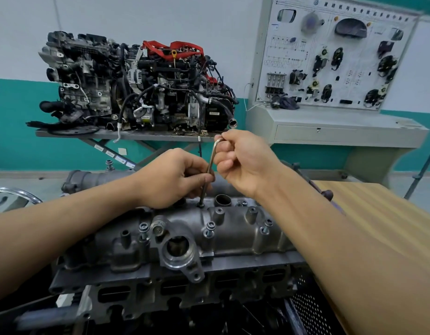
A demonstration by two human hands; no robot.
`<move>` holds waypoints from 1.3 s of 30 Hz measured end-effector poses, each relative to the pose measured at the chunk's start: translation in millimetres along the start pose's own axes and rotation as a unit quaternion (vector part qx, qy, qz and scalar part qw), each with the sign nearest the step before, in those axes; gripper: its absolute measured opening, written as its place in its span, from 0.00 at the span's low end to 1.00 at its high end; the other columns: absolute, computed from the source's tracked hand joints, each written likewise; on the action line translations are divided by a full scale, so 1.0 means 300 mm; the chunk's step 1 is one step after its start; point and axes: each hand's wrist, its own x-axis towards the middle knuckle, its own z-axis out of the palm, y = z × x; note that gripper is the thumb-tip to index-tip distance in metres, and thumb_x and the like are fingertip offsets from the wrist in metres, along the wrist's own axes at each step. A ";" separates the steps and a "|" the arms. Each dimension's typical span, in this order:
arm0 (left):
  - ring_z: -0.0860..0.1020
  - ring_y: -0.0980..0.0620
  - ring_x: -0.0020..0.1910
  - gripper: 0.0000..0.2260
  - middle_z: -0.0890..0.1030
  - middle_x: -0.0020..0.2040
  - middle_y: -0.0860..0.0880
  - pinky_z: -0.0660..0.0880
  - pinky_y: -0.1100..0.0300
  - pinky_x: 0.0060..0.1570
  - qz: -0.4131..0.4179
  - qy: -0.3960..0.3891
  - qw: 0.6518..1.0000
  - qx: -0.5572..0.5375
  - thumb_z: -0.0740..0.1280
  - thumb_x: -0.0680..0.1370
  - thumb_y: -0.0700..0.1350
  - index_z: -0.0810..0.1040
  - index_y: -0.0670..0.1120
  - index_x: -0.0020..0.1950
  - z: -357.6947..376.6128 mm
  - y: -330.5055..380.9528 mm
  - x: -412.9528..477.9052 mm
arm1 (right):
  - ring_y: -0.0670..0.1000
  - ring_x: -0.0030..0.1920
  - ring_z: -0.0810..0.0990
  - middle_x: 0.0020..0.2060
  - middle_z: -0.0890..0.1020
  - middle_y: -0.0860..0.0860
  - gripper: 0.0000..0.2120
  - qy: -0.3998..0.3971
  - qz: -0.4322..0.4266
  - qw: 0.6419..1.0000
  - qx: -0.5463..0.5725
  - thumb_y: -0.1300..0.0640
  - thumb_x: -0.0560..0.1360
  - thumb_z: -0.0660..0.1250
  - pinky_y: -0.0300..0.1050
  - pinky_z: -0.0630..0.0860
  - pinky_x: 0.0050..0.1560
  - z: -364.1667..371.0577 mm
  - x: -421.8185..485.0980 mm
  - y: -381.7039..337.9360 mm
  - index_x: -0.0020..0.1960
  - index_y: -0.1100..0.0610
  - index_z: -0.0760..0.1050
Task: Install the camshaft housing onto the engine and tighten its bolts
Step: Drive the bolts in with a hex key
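The right hand (243, 163) curls round the bent top of the key (212, 158). The left hand (172, 177) pinches the shaft lower down. The key stands nearly upright, its tip in a bolt (200, 204) at the far edge of the housing (233, 230), just below both hands. Both forearms reach forward over the engine (185, 293).

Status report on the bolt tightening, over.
Left hand pinches the L-shaped key low on its shaft, right hand grips the bent top. Tip in a far-edge bolt of the camshaft housing. Nothing seen blocking.
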 end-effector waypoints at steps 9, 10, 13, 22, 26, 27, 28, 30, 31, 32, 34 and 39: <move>0.85 0.50 0.38 0.06 0.87 0.39 0.51 0.83 0.58 0.43 -0.004 -0.008 1.000 -0.016 0.68 0.80 0.41 0.83 0.44 0.46 -0.011 0.001 -0.007 | 0.45 0.36 0.74 0.40 0.82 0.42 0.06 -0.066 -0.269 0.764 -0.583 0.48 0.79 0.68 0.37 0.74 0.38 -0.100 0.011 -0.072 0.49 0.50 0.81; 0.85 0.50 0.38 0.06 0.87 0.39 0.51 0.83 0.59 0.43 -0.006 -0.010 1.000 -0.017 0.68 0.80 0.41 0.83 0.44 0.46 -0.012 0.001 -0.008 | 0.44 0.37 0.75 0.42 0.82 0.42 0.07 -0.076 -0.288 0.737 -0.607 0.48 0.79 0.68 0.37 0.74 0.40 -0.110 0.012 -0.080 0.52 0.50 0.81; 0.85 0.47 0.40 0.05 0.87 0.40 0.51 0.83 0.57 0.44 -0.007 -0.020 0.999 -0.023 0.68 0.80 0.42 0.83 0.43 0.47 -0.014 0.002 -0.011 | 0.51 0.39 0.78 0.42 0.83 0.51 0.12 -0.091 -0.329 0.680 -0.648 0.45 0.78 0.67 0.48 0.77 0.42 -0.116 0.013 -0.095 0.51 0.53 0.82; 0.85 0.44 0.40 0.05 0.87 0.40 0.49 0.83 0.56 0.43 -0.007 -0.015 1.000 -0.027 0.69 0.80 0.42 0.84 0.42 0.48 -0.017 0.001 -0.017 | 0.46 0.26 0.65 0.22 0.69 0.44 0.23 -0.012 -0.383 0.637 -0.669 0.43 0.76 0.67 0.43 0.64 0.32 -0.087 -0.015 -0.067 0.31 0.57 0.69; 0.86 0.47 0.40 0.06 0.87 0.40 0.50 0.83 0.57 0.43 -0.002 -0.010 1.000 -0.008 0.68 0.80 0.41 0.84 0.42 0.48 -0.016 -0.002 -0.018 | 0.47 0.27 0.64 0.21 0.65 0.47 0.25 0.058 -0.396 0.631 -0.664 0.46 0.75 0.69 0.44 0.64 0.31 -0.059 -0.039 -0.023 0.28 0.56 0.63; 0.86 0.47 0.40 0.06 0.87 0.40 0.49 0.83 0.57 0.43 -0.002 -0.008 1.000 -0.004 0.69 0.80 0.41 0.84 0.42 0.47 -0.016 -0.001 -0.019 | 0.47 0.27 0.64 0.21 0.65 0.47 0.25 0.065 -0.396 0.633 -0.662 0.46 0.75 0.69 0.44 0.65 0.31 -0.054 -0.044 -0.016 0.28 0.56 0.63; 0.86 0.47 0.40 0.06 0.87 0.40 0.49 0.83 0.57 0.43 -0.003 -0.006 1.000 -0.001 0.69 0.80 0.41 0.84 0.41 0.48 -0.016 0.001 -0.020 | 0.47 0.27 0.64 0.21 0.66 0.47 0.25 0.066 -0.392 0.639 -0.658 0.45 0.75 0.69 0.45 0.66 0.31 -0.051 -0.048 -0.016 0.28 0.57 0.64; 0.86 0.48 0.40 0.06 0.87 0.40 0.49 0.83 0.57 0.43 -0.009 -0.001 1.000 0.002 0.69 0.80 0.41 0.84 0.41 0.48 -0.016 0.010 -0.021 | 0.46 0.26 0.66 0.20 0.69 0.46 0.24 0.049 -0.367 0.658 -0.656 0.44 0.75 0.70 0.47 0.70 0.33 -0.051 -0.052 -0.035 0.29 0.58 0.69; 0.86 0.48 0.40 0.06 0.87 0.40 0.48 0.83 0.58 0.44 -0.014 0.001 1.000 0.005 0.69 0.80 0.41 0.84 0.41 0.48 -0.018 0.016 -0.021 | 0.46 0.26 0.67 0.20 0.71 0.44 0.23 0.031 -0.349 0.664 -0.660 0.43 0.75 0.70 0.48 0.72 0.34 -0.050 -0.052 -0.052 0.30 0.58 0.72; 0.86 0.48 0.40 0.06 0.87 0.40 0.48 0.83 0.58 0.44 -0.019 0.004 1.000 0.007 0.69 0.80 0.41 0.84 0.40 0.48 -0.022 0.023 -0.021 | 0.46 0.25 0.68 0.20 0.71 0.44 0.22 0.011 -0.335 0.666 -0.666 0.42 0.75 0.70 0.46 0.72 0.33 -0.047 -0.053 -0.071 0.31 0.57 0.75; 0.86 0.49 0.40 0.06 0.87 0.40 0.48 0.83 0.58 0.43 -0.019 0.012 1.000 0.014 0.69 0.80 0.41 0.84 0.40 0.47 -0.037 0.039 -0.020 | 0.45 0.24 0.69 0.20 0.72 0.42 0.21 -0.023 -0.326 0.660 -0.676 0.40 0.75 0.69 0.40 0.69 0.30 -0.028 -0.051 -0.102 0.32 0.55 0.79; 0.85 0.54 0.39 0.07 0.87 0.39 0.51 0.82 0.60 0.43 -0.010 0.017 0.999 0.042 0.69 0.80 0.41 0.85 0.40 0.47 -0.062 0.062 -0.012 | 0.46 0.24 0.66 0.20 0.70 0.46 0.24 -0.062 -0.303 0.624 -0.717 0.43 0.78 0.67 0.37 0.64 0.26 0.011 -0.017 -0.116 0.30 0.57 0.75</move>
